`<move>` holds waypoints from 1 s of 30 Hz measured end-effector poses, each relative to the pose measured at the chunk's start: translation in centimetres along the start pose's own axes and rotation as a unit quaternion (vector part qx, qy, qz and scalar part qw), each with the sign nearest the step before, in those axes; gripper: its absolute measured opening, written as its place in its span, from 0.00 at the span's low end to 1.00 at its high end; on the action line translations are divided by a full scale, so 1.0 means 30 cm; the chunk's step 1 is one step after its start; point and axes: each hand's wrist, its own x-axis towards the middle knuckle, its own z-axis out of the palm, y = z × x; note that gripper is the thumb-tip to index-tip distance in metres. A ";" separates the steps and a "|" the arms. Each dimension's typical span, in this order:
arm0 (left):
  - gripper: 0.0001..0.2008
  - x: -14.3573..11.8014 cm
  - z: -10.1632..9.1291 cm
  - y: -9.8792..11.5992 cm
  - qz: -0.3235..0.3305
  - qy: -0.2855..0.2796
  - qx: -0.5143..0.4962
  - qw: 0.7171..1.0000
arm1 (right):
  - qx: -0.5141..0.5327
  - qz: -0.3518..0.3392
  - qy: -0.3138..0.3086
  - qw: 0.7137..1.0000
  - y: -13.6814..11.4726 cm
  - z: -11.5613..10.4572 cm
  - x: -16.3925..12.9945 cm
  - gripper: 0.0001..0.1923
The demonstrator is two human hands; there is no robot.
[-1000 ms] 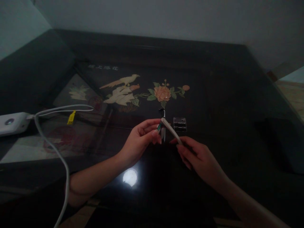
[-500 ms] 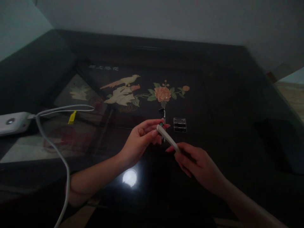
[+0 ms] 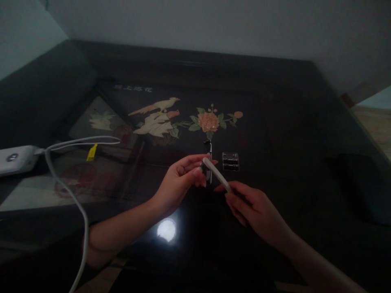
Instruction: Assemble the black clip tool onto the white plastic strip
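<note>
My right hand (image 3: 255,207) is closed around the lower end of a slim white handle (image 3: 217,173), which slants up and left. Its far end bends over and meets a small dark-green piece (image 3: 203,165) pinched in the fingertips of my left hand (image 3: 183,175). Whether the two are joined cannot be made out in the dim light. Just behind the left fingertips lies a narrow dark item with a white edge (image 3: 210,148), partly covered by the fingers. To the right of it sits a small clear case (image 3: 230,161) with dark sections.
The glossy dark tabletop (image 3: 290,134) carries an inlaid bird and flower picture (image 3: 208,121). At left are a white device (image 3: 16,159), a grey-white cable (image 3: 71,191) and a yellow tag (image 3: 92,152). A dark object (image 3: 365,187) lies at right.
The bent end of the white handle has turned slightly at my left fingertips, and less of the green piece shows. Both hands stay in nearly the same place.
</note>
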 end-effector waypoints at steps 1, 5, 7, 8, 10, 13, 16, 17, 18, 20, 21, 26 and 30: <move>0.20 0.000 -0.001 -0.001 0.000 0.000 -0.002 1.000 | 0.004 -0.001 -0.013 1.000 0.001 0.001 -0.004 0.17; 0.20 -0.001 0.001 0.001 -0.008 0.015 -0.001 1.000 | 0.000 -0.010 -0.036 0.999 0.007 0.003 -0.009 0.17; 0.21 -0.001 0.003 0.002 -0.006 0.018 0.001 1.000 | -0.015 -0.009 -0.016 1.000 0.009 0.001 -0.003 0.17; 0.21 -0.002 0.005 0.002 -0.006 0.018 0.001 1.000 | -0.025 -0.007 -0.003 1.000 0.010 0.000 0.001 0.17; 0.20 -0.001 0.006 0.002 -0.005 0.017 -0.001 1.000 | -0.042 -0.002 0.025 0.999 0.009 -0.005 0.009 0.18; 0.20 0.000 0.007 0.002 -0.007 0.019 -0.001 1.000 | -0.050 0.006 0.040 0.998 0.006 -0.007 0.015 0.18; 0.20 0.001 0.007 0.003 -0.005 0.015 -0.004 1.000 | -0.050 0.002 0.037 0.998 0.001 -0.005 0.013 0.18; 0.20 0.001 0.007 0.003 -0.004 0.014 -0.004 1.000 | -0.048 -0.001 0.034 0.998 0.000 -0.004 0.011 0.18; 0.21 0.000 0.007 0.003 -0.003 0.013 -0.003 1.000 | -0.044 -0.004 0.028 0.999 -0.001 -0.003 0.009 0.17; 0.21 -0.002 0.006 0.003 -0.003 0.013 0.001 1.000 | -0.032 -0.010 0.005 0.999 -0.001 -0.002 0.004 0.17; 0.21 -0.003 0.006 0.003 -0.004 0.013 0.002 1.000 | -0.025 -0.011 -0.009 1.000 0.000 -0.002 0.001 0.17; 0.19 -0.006 0.002 0.000 -0.006 0.016 0.004 1.000 | -0.013 -0.014 -0.032 0.999 0.006 0.001 -0.008 0.17; 0.20 -0.004 0.003 0.000 -0.001 0.009 0.001 1.000 | -0.037 -0.007 0.014 0.999 0.004 -0.003 0.003 0.18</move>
